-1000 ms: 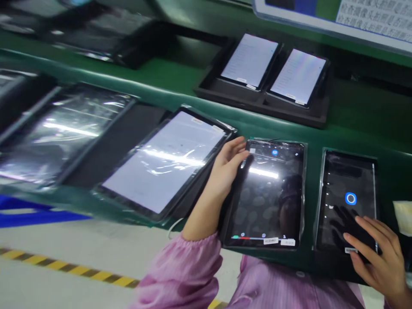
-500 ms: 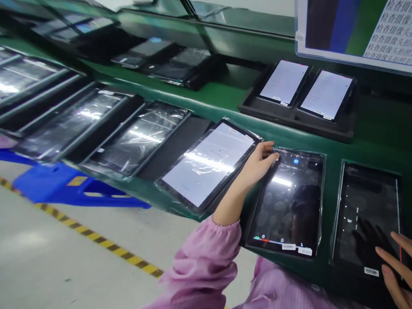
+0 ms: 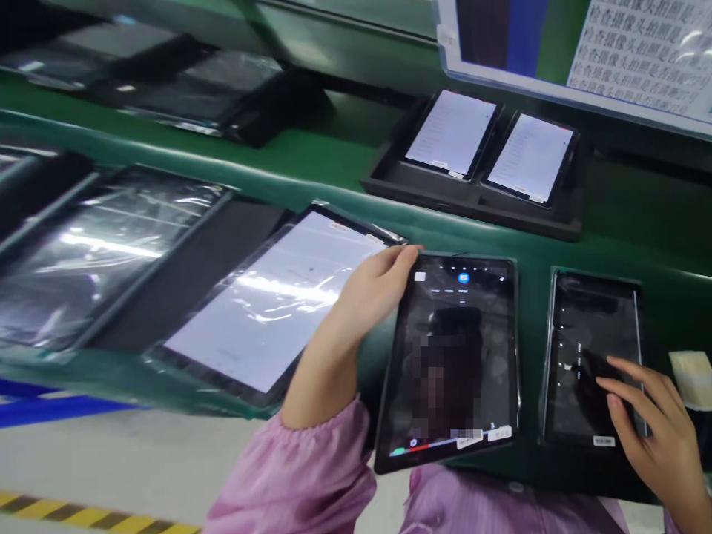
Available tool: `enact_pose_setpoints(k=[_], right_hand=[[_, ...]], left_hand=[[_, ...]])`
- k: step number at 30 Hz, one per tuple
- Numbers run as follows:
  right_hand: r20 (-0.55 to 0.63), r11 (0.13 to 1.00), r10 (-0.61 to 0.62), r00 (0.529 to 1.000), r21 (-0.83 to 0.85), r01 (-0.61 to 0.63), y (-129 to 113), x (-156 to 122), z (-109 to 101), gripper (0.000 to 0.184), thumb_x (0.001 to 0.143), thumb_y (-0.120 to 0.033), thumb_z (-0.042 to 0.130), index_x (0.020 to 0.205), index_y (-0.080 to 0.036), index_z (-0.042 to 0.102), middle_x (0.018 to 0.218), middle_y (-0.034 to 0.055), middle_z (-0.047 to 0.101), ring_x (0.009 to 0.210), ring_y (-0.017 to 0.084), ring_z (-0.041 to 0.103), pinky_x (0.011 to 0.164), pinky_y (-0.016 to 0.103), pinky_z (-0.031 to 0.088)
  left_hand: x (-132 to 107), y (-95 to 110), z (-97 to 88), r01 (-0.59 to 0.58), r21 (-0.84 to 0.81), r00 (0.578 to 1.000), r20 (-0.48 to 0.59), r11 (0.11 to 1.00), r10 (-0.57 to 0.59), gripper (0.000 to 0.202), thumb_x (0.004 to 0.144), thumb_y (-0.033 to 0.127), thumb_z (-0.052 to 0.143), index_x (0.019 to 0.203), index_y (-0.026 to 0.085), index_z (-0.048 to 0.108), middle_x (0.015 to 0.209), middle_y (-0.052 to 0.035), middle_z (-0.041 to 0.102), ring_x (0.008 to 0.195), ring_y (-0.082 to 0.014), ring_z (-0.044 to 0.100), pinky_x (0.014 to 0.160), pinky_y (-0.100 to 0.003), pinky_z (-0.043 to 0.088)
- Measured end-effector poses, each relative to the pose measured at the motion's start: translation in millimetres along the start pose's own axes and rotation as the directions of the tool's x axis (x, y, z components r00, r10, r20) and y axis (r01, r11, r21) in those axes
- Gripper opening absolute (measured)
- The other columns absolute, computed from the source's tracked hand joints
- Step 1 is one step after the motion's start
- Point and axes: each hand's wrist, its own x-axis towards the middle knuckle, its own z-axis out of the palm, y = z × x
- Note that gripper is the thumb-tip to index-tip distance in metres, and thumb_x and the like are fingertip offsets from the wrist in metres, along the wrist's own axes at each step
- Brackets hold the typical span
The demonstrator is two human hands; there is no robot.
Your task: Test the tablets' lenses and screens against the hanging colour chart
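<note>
My left hand (image 3: 381,278) pinches the upper left corner of a tablet (image 3: 495,356) with a dark camera screen. That tablet is tilted up a little and its screen shows a dark reflection or camera picture. White labels sit along its lower edge. To its right lies a second dark-screened tablet (image 3: 595,319), flat on the green mat. My right hand (image 3: 659,415) hovers over or touches this second screen, fingers spread; contact is unclear. Left of my left wrist rests a tablet with a white screen (image 3: 250,311), under clear film.
Film-wrapped tablets (image 3: 105,245) line the bench at left. A black tray (image 3: 472,208) with two white-screened tablets stands on the green shelf (image 3: 334,159). Above hangs a printed sheet (image 3: 517,37). A pale yellowish block (image 3: 691,378) lies at far right.
My left hand has raised the middle tablet's upper end, and its screen now shows a clearer dark figure. My right hand has come further over the right tablet. The view has shifted right.
</note>
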Motion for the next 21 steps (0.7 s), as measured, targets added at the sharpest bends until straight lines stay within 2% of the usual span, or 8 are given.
enact_pose_setpoints(k=[2,5,8,11,16,21], right_hand=[[0.003,1.0,0.002,1.0,-0.018,-0.002,1.3,3.2,-3.2,0.021,0.103,-0.016,0.057,0.117,-0.026,0.069,0.13,0.0051,0.065,0.108,0.023,0.064,0.089,0.039,0.053],[0.0,0.999,0.016,1.0,-0.028,-0.016,2.1,5.0,-6.3,0.02,0.103,-0.016,0.057,0.117,-0.025,0.069,0.13,0.0051,0.064,0.11,0.023,0.062,0.091,0.039,0.052],[-0.008,0.999,0.024,1.0,-0.032,-0.024,1.6,5.9,-7.5,0.019,0.105,-0.019,0.056,0.116,-0.025,0.069,0.129,0.0045,0.064,0.11,0.022,0.062,0.091,0.039,0.05],[-0.011,1.0,0.016,1.0,-0.025,-0.016,-1.1,9.4,-7.1,0.017,0.105,-0.021,0.056,0.116,-0.025,0.068,0.128,0.0043,0.063,0.108,0.022,0.061,0.088,0.038,0.049],[0.0,1.0,-0.008,1.0,0.017,0.008,-16.8,28.4,0.2,0.019,0.105,-0.019,0.054,0.119,-0.026,0.066,0.132,0.0047,0.061,0.113,0.022,0.059,0.091,0.038,0.047],[-0.012,0.994,-0.09,0.996,-0.062,0.089,-43.1,71.7,16.0,0.026,0.107,-0.024,0.051,0.13,-0.025,0.061,0.149,0.0111,0.045,0.131,0.031,0.05,0.101,0.045,0.043]], left_hand=[[2.5,-1.5,-2.5,0.044,-0.008,0.999,0.013,0.999,-0.044,0.047,0.086,0.064,0.056,0.089,0.022,0.075,0.108,-0.0099,0.078,0.116,-0.0394,0.066,0.111,-0.048,0.047],[3.1,-2.7,-0.7,0.042,-0.151,0.999,0.013,0.988,-0.041,0.039,0.084,0.06,0.062,0.085,0.023,0.073,0.101,-0.0076,0.078,0.111,-0.0369,0.067,0.108,-0.045,0.05],[-0.2,-0.8,4.1,0.093,-0.369,0.994,0.094,0.925,-0.062,0.031,0.082,0.051,0.064,0.085,0.021,0.072,0.085,-0.005,0.076,0.092,-0.0312,0.069,0.09,-0.04,0.058],[-4.5,3.2,7.0,0.129,-0.526,0.988,0.141,0.84,-0.063,0.028,0.078,0.046,0.068,0.084,0.019,0.072,0.082,-0.0044,0.073,0.085,-0.0278,0.069,0.076,-0.034,0.056],[-12.5,10.7,5.6,0.068,-0.663,0.989,0.141,0.745,0.035,0.034,0.076,0.05,0.074,0.089,0.018,0.074,0.081,-0.0039,0.073,0.078,-0.024,0.068,0.065,-0.027,0.051],[-17.6,14.4,6.6,-0.011,-0.729,0.99,0.09,0.684,0.111,0.032,0.079,0.049,0.074,0.088,0.018,0.076,0.08,-0.0033,0.072,0.071,-0.02,0.064,0.064,-0.027,0.05]])
